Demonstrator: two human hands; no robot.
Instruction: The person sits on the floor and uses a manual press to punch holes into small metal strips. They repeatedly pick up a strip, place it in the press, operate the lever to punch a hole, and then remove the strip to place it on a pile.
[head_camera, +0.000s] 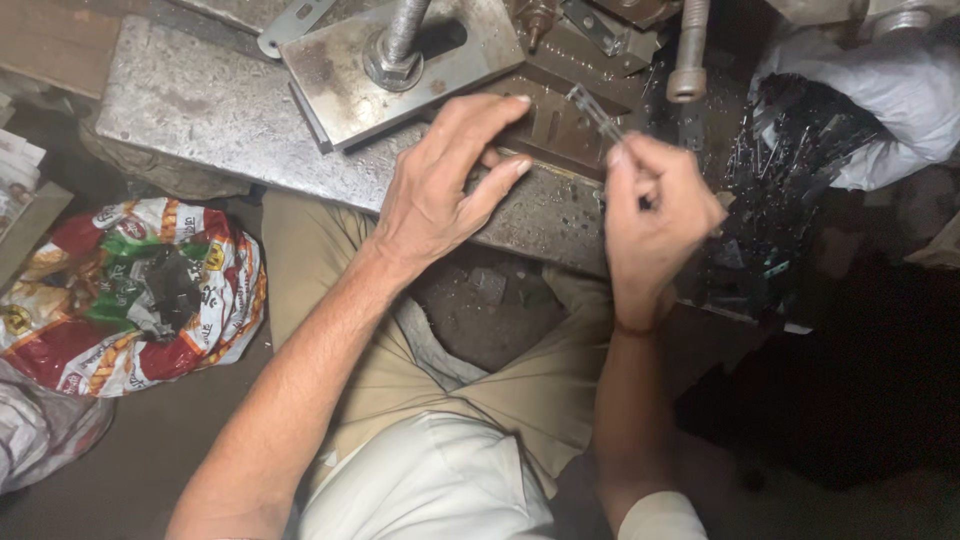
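The left hand (440, 185) lies palm down on the steel table (200, 110), fingers spread and lightly curled, the tips resting at the near edge of a dark slotted block (555, 125); it holds nothing. The right hand (655, 215), at about three o'clock from the left and just beside it, is closed in a pinch around a thin flat metal strip (592, 110), which sticks up and away toward eleven o'clock from the fingertips, over the slotted block. The strip is slightly blurred, so its finer shape cannot be told.

At twelve o'clock from the left hand, a square grey plate (330, 75) sits on the table, with a threaded rod and nut (393, 60) rising through it. At one o'clock from the right hand hangs a cylindrical metal post (688, 60). At three o'clock from the right hand, a heap of small dark metal pieces (790, 150) spills from a pale plastic bag (900, 95).

Below the hands, toward six o'clock, the person's folded legs in tan trousers (350, 260) show under the table's edge, with a white shirt (430, 480) at the bottom of the view. At nine o'clock from the left hand, well apart on the floor, lies a crumpled printed bag in red, green and white (130, 295), with dark scraps in its mouth.
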